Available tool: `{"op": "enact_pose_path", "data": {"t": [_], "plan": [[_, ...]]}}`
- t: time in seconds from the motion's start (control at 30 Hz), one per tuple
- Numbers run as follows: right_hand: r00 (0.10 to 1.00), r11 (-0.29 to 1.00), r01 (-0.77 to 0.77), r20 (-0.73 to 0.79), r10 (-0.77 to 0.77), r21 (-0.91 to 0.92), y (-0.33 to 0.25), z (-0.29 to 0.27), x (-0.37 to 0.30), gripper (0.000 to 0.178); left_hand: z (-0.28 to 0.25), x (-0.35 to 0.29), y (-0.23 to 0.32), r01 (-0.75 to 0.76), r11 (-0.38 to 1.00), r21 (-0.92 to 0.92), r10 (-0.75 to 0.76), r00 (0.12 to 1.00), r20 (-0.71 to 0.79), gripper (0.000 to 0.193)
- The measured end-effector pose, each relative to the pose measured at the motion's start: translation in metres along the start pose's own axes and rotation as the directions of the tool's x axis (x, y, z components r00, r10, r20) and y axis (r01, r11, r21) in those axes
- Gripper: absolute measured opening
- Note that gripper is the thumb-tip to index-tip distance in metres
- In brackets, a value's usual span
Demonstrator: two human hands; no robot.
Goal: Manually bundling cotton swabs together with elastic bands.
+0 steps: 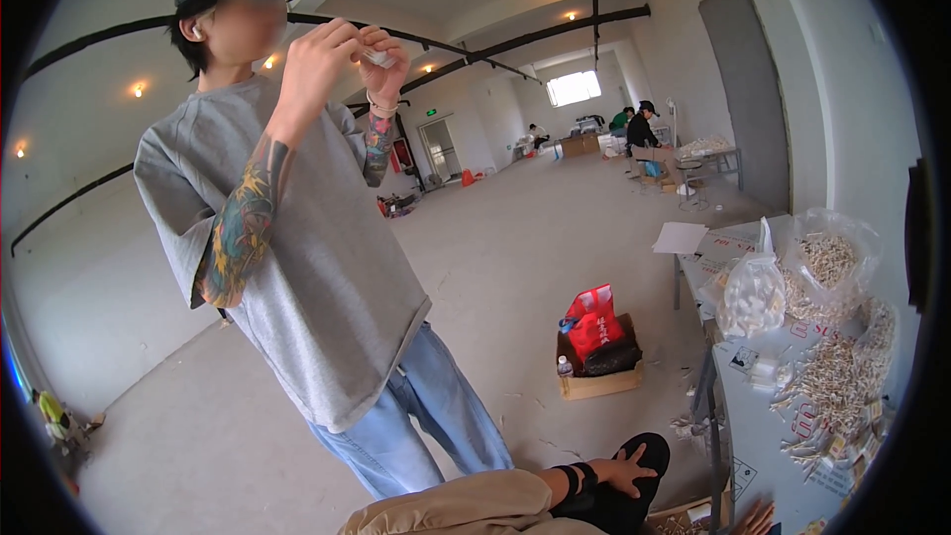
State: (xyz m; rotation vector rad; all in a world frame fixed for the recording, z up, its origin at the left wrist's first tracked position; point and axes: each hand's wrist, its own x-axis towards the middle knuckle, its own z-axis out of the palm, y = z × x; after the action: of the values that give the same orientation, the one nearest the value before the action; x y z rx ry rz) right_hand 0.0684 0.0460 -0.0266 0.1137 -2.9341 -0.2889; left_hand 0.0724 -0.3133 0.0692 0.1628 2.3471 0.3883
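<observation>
My left hand (pixel 626 476) lies with fingers spread on a rounded black surface (pixel 649 451), which looks like my clothed knee. A black band circles that wrist, below a khaki sleeve (pixel 456 507). At the lower edge, the fingers of my right hand (pixel 759 518) show stretched out beside the table's near side; the rest is cut off. On the grey-white table (pixel 758 416) to the right lie many loose small white and tan sticks (pixel 837 376), like cotton swabs. Two clear bags, one of white pieces (pixel 753 295) and one of sticks (pixel 828 260), stand behind them.
A person (pixel 297 238) in a grey shirt and cap stands close at left, both hands raised around a small white object (pixel 377 57). On the floor, a cardboard box (pixel 600 383) holds a red bag and a bottle. Other people (pixel 649 134) sit far back.
</observation>
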Motion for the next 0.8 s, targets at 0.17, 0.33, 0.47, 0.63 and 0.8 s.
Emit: {"op": "enact_pose_path", "data": {"t": [0.17, 0.33, 0.47, 0.63, 0.8], "plan": [[0.998, 0.997, -0.013, -0.069, 0.007, -0.080, -0.005, 0.024, 0.008, 0.092, -0.003, 0.011, -0.006, 0.000, 1.000, 0.001, 0.000, 1.000, -0.001, 0.081], [0.999, 0.999, -0.012, 0.047, 0.009, 0.051, -0.007, 0.024, 0.015, 0.088, -0.012, 0.015, -0.008, -0.004, 1.000, -0.016, 0.004, 1.000, 0.005, 0.081], [0.986, 0.995, -0.015, 0.168, -0.002, 0.099, -0.010, 0.002, 0.025, 0.088, -0.016, 0.025, -0.015, -0.002, 1.000, -0.007, 0.002, 1.000, 0.013, 0.079], [0.995, 1.000, 0.003, 0.095, -0.006, 0.029, -0.020, -0.013, 0.039, 0.094, -0.019, 0.040, -0.034, -0.024, 1.000, -0.001, 0.024, 1.000, 0.007, 0.078], [1.000, 1.000, 0.008, 0.011, -0.008, -0.022, -0.014, 0.021, 0.032, 0.094, -0.022, 0.039, -0.027, -0.034, 0.999, -0.012, 0.034, 0.999, 0.019, 0.077]]}}
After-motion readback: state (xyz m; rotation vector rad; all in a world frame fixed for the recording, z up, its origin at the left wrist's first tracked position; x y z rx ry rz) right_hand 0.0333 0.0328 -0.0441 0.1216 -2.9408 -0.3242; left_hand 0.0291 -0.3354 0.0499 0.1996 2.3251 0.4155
